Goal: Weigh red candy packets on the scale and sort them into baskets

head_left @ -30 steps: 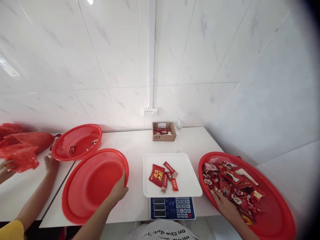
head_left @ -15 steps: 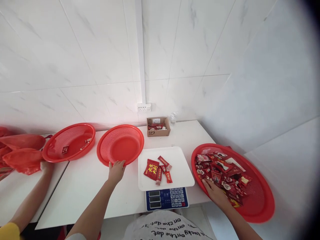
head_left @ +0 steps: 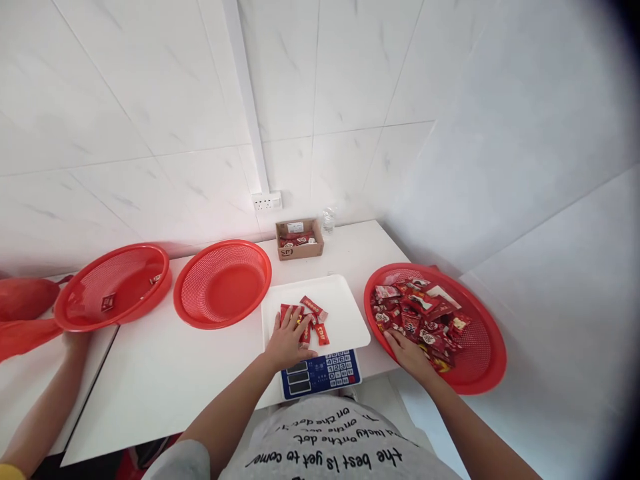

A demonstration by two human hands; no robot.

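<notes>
My left hand (head_left: 287,339) lies over red snack packets on the white tray (head_left: 345,313) of a scale, fingers spread and palm down. It partly covers a larger red packet with yellow lettering; several small red packets (head_left: 313,308) show beside its fingertips. At the near-left rim of a red mesh basket (head_left: 483,377), my right hand (head_left: 407,353) grips the edge, with the thumb on the inner side and the other fingers mostly hidden. Many mixed red packets (head_left: 425,313) fill this basket, which overhangs the right table edge.
An empty red basket (head_left: 183,293) stands left of the scale, and another (head_left: 63,313) beyond it holds a few packets. A small cardboard box (head_left: 300,251) of packets and a clear plastic bottle (head_left: 328,220) stand by the wall. A co-worker's arm (head_left: 55,400) reaches toward red bags (head_left: 27,337).
My left hand has let go of the empty basket's rim and moved right onto the packets on the tray. My right hand stays at its basket's rim. The view has shifted.
</notes>
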